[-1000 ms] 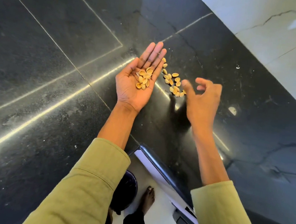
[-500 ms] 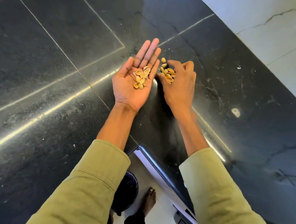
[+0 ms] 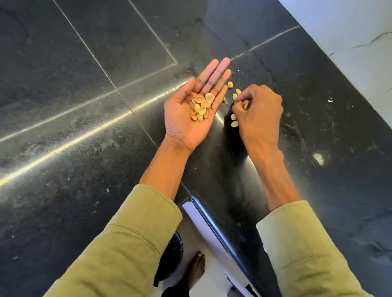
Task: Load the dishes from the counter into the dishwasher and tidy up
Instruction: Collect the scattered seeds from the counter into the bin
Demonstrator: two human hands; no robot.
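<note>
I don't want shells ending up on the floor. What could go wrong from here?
The left hand lies flat and open with a loose heap of shells near its edge; a tilt could spill them onto the counter. The right hand pinches several shells at once, so one may slip out. The stray shell beyond the fingertips could be missed.
</note>
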